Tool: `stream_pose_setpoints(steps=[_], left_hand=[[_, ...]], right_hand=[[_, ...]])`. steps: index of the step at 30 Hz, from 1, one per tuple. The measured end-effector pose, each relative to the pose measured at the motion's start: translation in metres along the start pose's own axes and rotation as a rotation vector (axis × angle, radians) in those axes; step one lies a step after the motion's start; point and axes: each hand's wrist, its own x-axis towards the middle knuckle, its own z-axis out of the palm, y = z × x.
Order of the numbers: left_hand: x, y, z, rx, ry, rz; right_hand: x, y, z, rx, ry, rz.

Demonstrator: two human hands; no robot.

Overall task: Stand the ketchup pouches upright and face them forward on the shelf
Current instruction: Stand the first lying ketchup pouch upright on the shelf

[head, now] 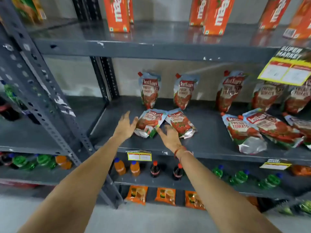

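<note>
From my feed, two ketchup pouches lie flat side by side on the grey shelf (210, 128), just in front of the upright pouch (149, 90) at the back. The left flat pouch (148, 122) runs its long axis front to back, spout end away from me. My left hand (125, 126), fingers spread and holding nothing, touches its left edge and is nearer; my right hand (170, 137), also spread, sits at its front corner beside the right flat pouch (180, 123). Glossy, crinkled, label up.
</note>
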Motion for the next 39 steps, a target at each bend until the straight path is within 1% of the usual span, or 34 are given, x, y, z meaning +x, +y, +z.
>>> stream_pose_setpoints(steps=[2,4,6,10,12,16,18,20,24,26,28,31,34,36,37,39], left_hand=[[0.013,0.001,0.004,-0.092,-0.039,-0.159],[0.028,0.002,0.007,-0.16,-0.086,-0.295],[0.041,0.003,0.012,-0.202,-0.114,-0.372],[0.061,0.003,0.027,-0.343,-0.144,-0.466],[0.062,0.004,0.033,-0.446,-0.164,-0.483],[0.055,-0.001,0.032,-0.584,-0.176,-0.473],[0.055,-0.008,0.028,-0.651,-0.141,-0.421],[0.053,-0.011,0.024,-0.685,-0.08,-0.324],[0.047,-0.021,0.011,-0.693,0.089,-0.073],[0.038,-0.033,0.01,-0.646,0.107,0.007],[0.028,-0.047,0.015,-0.565,0.106,0.046],[0.017,-0.06,0.019,-0.53,0.091,0.068],[0.015,-0.075,0.016,-0.392,-0.041,0.104],[0.012,-0.081,0.014,-0.331,-0.133,0.103],[0.01,-0.082,0.013,-0.326,-0.158,0.092],[0.007,-0.081,0.013,-0.316,-0.15,0.067]], right_hand=[[0.015,-0.002,0.007,0.104,-0.041,0.178],[0.034,-0.001,0.015,0.332,-0.002,0.323],[0.046,-0.003,0.023,0.55,0.013,0.433],[0.062,-0.012,0.036,0.844,-0.059,0.532],[0.065,-0.011,0.046,0.904,-0.075,0.535],[0.057,-0.005,0.055,0.862,-0.014,0.362],[0.055,-0.004,0.057,0.861,-0.006,0.268],[0.054,-0.006,0.054,0.805,-0.011,0.171],[0.055,-0.015,0.044,0.669,-0.037,-0.002],[0.052,-0.011,0.045,0.602,-0.057,-0.045],[0.047,-0.004,0.048,0.54,-0.075,-0.053],[0.043,0.005,0.052,0.412,-0.093,-0.06],[0.042,0.006,0.056,0.323,-0.14,-0.068],[0.039,0.003,0.058,0.288,-0.141,-0.069],[0.039,0.001,0.058,0.256,-0.135,-0.08],[0.038,-0.004,0.057,0.184,-0.142,-0.114]])
